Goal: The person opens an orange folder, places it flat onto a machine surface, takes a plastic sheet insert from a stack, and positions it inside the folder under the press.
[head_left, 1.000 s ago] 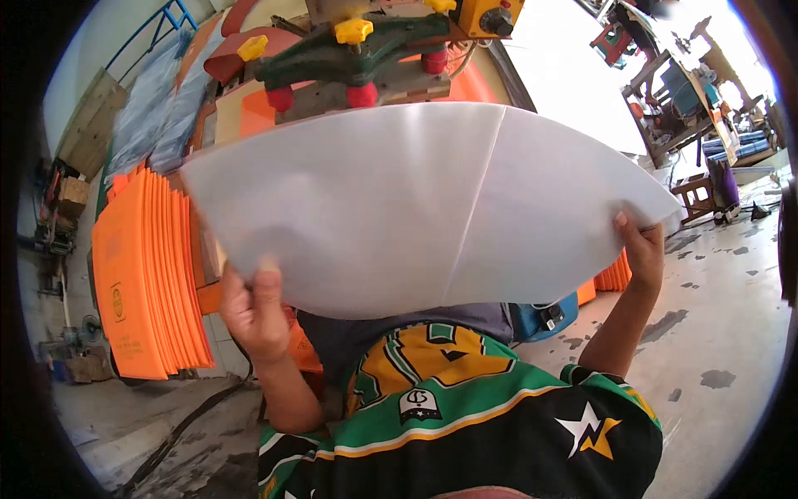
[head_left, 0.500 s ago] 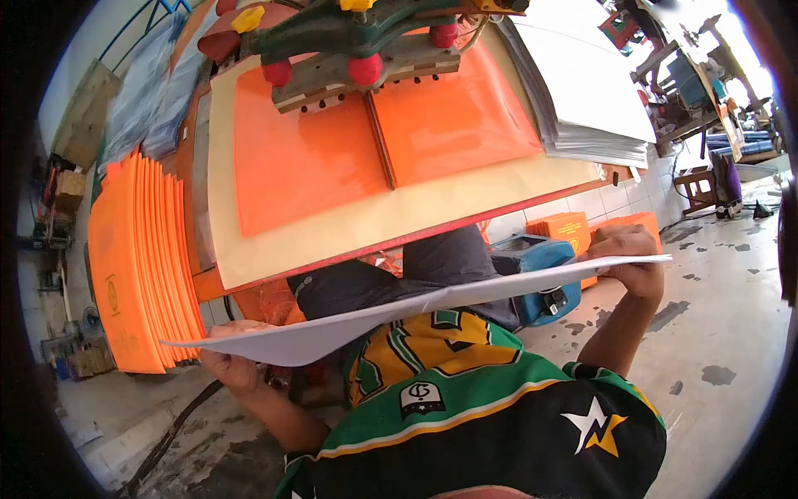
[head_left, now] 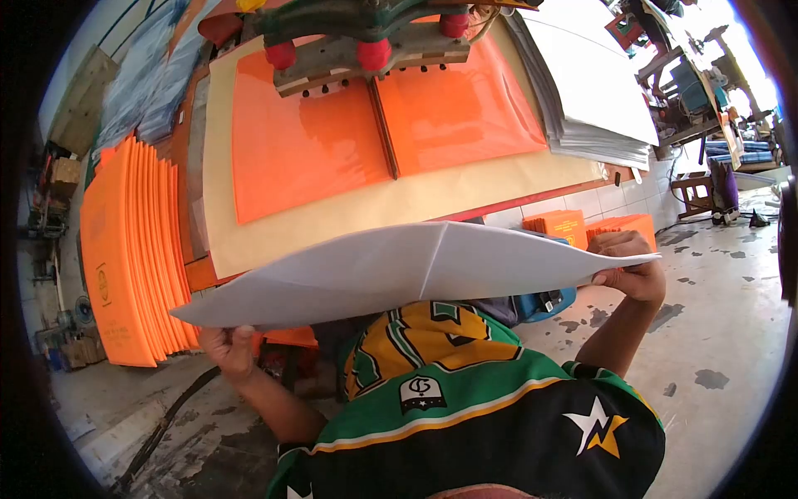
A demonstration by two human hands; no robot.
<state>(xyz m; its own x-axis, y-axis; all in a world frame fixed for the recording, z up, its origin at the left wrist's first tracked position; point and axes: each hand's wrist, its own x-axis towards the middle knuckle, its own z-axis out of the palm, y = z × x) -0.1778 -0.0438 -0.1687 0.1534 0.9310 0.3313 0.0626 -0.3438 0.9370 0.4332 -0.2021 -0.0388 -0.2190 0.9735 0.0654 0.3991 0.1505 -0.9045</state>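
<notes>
A wide white sheet (head_left: 366, 270) with a crease down its middle is stretched between my two hands, over my lap. My left hand (head_left: 231, 349) pinches its lower left edge, near the pointed left corner. At the other end, my right hand (head_left: 628, 264) grips the right corner, fingers over the top and thumb beneath. Beyond the sheet, orange plastic covers (head_left: 312, 158) lie on a tan board (head_left: 465, 190), with a dark narrow strip (head_left: 381, 129) between their two halves. A green press with red knobs (head_left: 373, 55) stands over their far edge.
Orange folders (head_left: 137, 258) are stacked at the table's left side. White sheets (head_left: 594, 83) form a pile at the right. More orange folders (head_left: 559, 226) and a blue object (head_left: 544, 306) are low behind my right hand. Clear plastic sheets (head_left: 150, 75) lie at the far left.
The white sheet came down from in front of the press, uncovering the orange covers. Since the middle frame, its centre has risen and its face has tilted into view. Both hands keep hold.
</notes>
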